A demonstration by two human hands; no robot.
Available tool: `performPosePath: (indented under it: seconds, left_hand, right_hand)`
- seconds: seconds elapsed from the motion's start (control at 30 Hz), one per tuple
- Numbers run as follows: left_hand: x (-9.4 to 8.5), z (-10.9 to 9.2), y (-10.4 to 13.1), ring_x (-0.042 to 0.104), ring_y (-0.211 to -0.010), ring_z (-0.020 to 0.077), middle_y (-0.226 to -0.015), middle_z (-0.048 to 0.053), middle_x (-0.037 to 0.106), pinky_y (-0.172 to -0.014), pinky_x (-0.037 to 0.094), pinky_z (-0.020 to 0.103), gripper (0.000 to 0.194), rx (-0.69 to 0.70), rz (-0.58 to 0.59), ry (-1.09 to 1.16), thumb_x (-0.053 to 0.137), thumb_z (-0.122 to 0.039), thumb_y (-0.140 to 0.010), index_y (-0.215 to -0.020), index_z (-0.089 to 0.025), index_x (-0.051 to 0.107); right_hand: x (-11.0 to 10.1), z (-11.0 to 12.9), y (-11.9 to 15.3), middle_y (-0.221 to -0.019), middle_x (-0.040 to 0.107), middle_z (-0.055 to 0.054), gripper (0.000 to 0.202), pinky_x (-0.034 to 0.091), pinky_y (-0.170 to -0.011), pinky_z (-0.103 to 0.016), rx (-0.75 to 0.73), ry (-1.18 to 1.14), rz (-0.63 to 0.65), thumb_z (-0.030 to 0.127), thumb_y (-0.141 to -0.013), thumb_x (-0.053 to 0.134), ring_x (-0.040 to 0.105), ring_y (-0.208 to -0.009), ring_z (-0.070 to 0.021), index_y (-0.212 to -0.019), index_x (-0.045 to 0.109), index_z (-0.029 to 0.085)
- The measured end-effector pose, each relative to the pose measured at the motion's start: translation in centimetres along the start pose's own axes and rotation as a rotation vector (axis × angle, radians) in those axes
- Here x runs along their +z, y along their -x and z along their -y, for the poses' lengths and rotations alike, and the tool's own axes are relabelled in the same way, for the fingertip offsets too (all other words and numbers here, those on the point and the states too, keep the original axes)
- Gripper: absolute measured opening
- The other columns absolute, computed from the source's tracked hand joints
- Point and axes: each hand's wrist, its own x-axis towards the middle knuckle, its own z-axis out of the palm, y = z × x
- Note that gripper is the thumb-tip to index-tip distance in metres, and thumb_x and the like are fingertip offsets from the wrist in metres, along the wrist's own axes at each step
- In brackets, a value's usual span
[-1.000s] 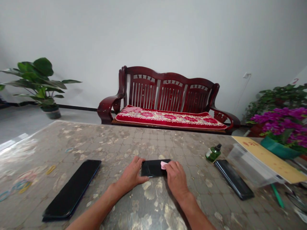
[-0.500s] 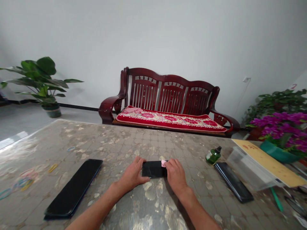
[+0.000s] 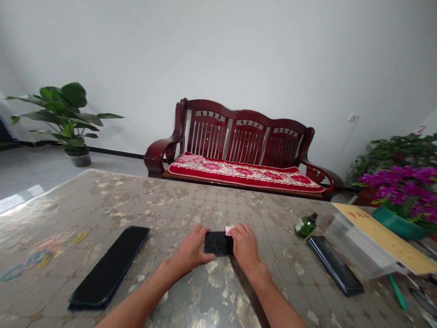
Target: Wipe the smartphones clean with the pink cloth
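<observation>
A black smartphone (image 3: 216, 244) lies flat on the table, its long side running across in front of me. My left hand (image 3: 193, 246) grips its left end, thumb along the near edge and fingers at the far edge. In the fingers of my right hand (image 3: 245, 246) is a small pink cloth (image 3: 228, 231), pressed on the phone's screen near the far edge. That hand hides the phone's right end.
Left of my arms lies a long stack of dark phones (image 3: 111, 266). At right are a green bottle (image 3: 306, 225), a black glossy case (image 3: 334, 265), a clear plastic box (image 3: 358, 250) and purple flowers (image 3: 406, 187). Loose rubber bands (image 3: 44, 257) lie far left.
My right hand has slid the pink cloth leftward over the phone's screen. My left hand still grips the left end. The whole view has shifted slightly.
</observation>
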Motion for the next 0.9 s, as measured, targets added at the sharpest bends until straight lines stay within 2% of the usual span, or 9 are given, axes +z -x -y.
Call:
performPosePath:
  seconds: [0.13,0.37,0.47,0.63,0.7,0.9]
  left_hand:
    - [0.1,0.0,0.0,0.061,-0.091,0.0239,-0.108,0.007,0.053,-0.08,0.05,0.032,0.053,0.011,-0.01,0.003,0.077,-0.025,-0.064,-0.112,-0.019,0.055]
    - [0.3,0.2,0.0,0.062,-0.089,0.0245,-0.108,0.009,0.054,-0.078,0.05,0.033,0.053,0.0,-0.029,-0.008,0.076,-0.026,-0.063,-0.111,-0.017,0.056]
    - [0.4,0.2,0.0,0.061,-0.09,0.0243,-0.107,0.008,0.054,-0.078,0.05,0.032,0.051,0.009,-0.026,-0.009,0.075,-0.027,-0.064,-0.11,-0.018,0.055]
    - [0.6,0.3,-0.1,0.062,-0.092,0.0251,-0.106,0.008,0.054,-0.08,0.05,0.033,0.048,0.01,-0.042,-0.01,0.074,-0.031,-0.066,-0.108,-0.018,0.055]
    - [0.5,0.2,-0.1,0.062,-0.091,0.0248,-0.107,0.009,0.054,-0.079,0.05,0.033,0.049,0.002,-0.032,-0.016,0.075,-0.032,-0.066,-0.109,-0.018,0.055]
    - [-0.1,-0.2,-0.1,0.062,-0.089,0.0236,-0.107,0.008,0.054,-0.079,0.049,0.031,0.05,-0.014,-0.003,-0.032,0.075,-0.03,-0.065,-0.11,-0.019,0.055]
  right_hand:
    - [0.4,2.2,0.0,-0.093,0.067,-0.003,0.021,0.037,-0.08,-0.03,-0.11,-0.037,0.005,0.015,-0.097,0.054,0.054,-0.093,-0.0208,-0.094,0.072,0.024]
    - [0.1,0.7,-1.0,-0.092,0.067,-0.004,0.023,0.037,-0.08,-0.03,-0.023,-0.014,-0.007,0.011,-0.096,0.053,0.054,-0.092,-0.0207,-0.094,0.073,0.023]
    - [0.6,1.5,-0.4,-0.092,0.066,-0.003,0.019,0.037,-0.079,-0.03,-0.107,-0.044,-0.029,0.013,-0.095,0.056,0.053,-0.092,-0.0205,-0.093,0.072,0.023]
    - [0.9,2.9,2.3,-0.09,0.063,-0.002,0.014,0.035,-0.076,-0.03,-0.271,-0.088,-0.028,0.013,-0.093,0.06,0.051,-0.087,-0.0197,-0.092,0.069,0.023]
    - [0.5,2.1,2.7,-0.089,0.063,-0.002,0.016,0.035,-0.075,-0.03,-0.281,-0.096,-0.027,0.012,-0.094,0.058,0.051,-0.085,-0.0196,-0.091,0.069,0.023]
    - [-0.4,-2.8,0.7,-0.089,0.066,-0.003,0.025,0.039,-0.079,-0.029,-0.09,-0.067,-0.06,0.01,-0.095,0.051,0.055,-0.089,-0.0196,-0.09,0.072,0.023]
